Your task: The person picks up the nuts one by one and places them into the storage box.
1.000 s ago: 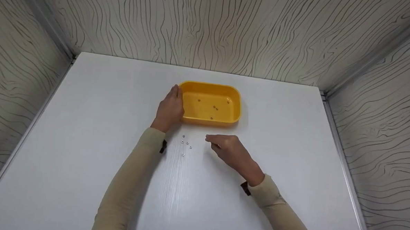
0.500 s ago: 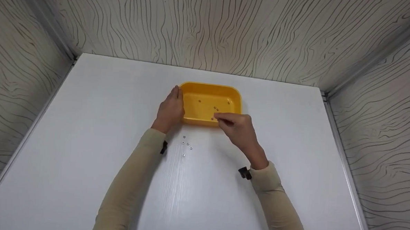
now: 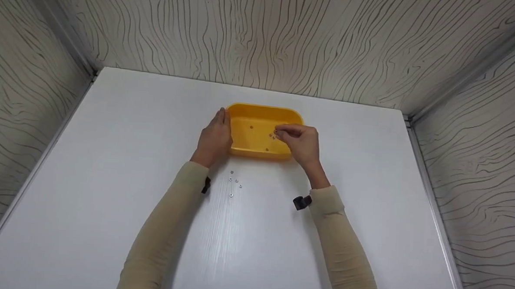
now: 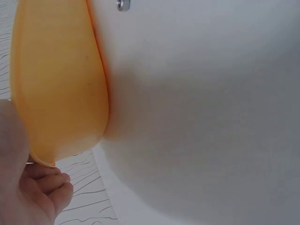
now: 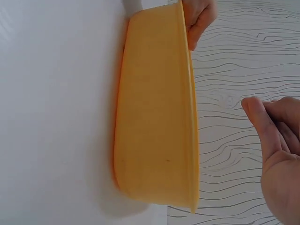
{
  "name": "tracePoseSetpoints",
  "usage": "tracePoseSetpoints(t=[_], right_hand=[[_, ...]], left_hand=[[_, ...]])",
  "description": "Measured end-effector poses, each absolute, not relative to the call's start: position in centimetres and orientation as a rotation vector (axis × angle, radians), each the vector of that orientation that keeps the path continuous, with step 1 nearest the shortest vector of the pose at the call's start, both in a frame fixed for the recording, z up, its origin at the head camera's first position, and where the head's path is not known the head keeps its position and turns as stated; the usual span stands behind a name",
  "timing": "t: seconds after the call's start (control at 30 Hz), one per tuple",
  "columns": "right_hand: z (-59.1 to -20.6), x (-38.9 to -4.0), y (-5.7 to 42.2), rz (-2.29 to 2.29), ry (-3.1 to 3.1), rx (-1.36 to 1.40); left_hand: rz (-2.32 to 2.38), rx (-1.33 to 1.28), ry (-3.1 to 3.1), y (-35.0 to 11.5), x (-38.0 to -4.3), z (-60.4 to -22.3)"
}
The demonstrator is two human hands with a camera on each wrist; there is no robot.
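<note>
My left hand [image 3: 215, 136] grips the left end of a yellow plastic bin [image 3: 257, 154]; in the left wrist view its fingers [image 4: 56, 185] curl at the rim. My right hand [image 3: 303, 144] is above the bin's right half, thumb and forefinger pinching a small metal nut [image 3: 276, 131]. From the right wrist view, those fingertips [image 5: 253, 104] meet above rim height, and the nut is hidden there. Several more nuts lie on the bin floor, one [image 3: 251, 127] toward the left and another [image 3: 267, 149] by the near wall. On the table are several loose nuts [image 3: 231, 195] in front of the bin.
The white table [image 3: 344, 252] carries the bin near its back edge. A patterned panel [image 3: 262, 40] rises behind it, with similar panels at both sides. A dark wrist camera [image 3: 301, 202] sits at the right cuff.
My right hand has gone from the table in front of the bin up and forward to above its inside. The left hand stays at the bin's left end.
</note>
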State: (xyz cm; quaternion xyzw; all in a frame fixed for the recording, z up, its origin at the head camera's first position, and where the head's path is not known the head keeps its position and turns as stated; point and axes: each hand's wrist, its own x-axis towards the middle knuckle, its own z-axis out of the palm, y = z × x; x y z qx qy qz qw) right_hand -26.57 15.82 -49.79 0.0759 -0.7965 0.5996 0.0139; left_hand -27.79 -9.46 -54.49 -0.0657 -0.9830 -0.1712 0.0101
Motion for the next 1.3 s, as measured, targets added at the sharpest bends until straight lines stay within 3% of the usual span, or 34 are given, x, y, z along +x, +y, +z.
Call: tracePoseSetpoints(t=[0.57, 1.3], right_hand=[[-51.4, -29.1, 15.0, 1.947, -2.491, 0.024], [-52.0, -29.3, 15.2, 1.802, -2.543, -0.107]], left_hand=[[-0.57, -0.221, -3.034, -9.7, -27.9, -54.6], [-0.857, -0.056, -3.06, -9.4, -28.1, -54.8]])
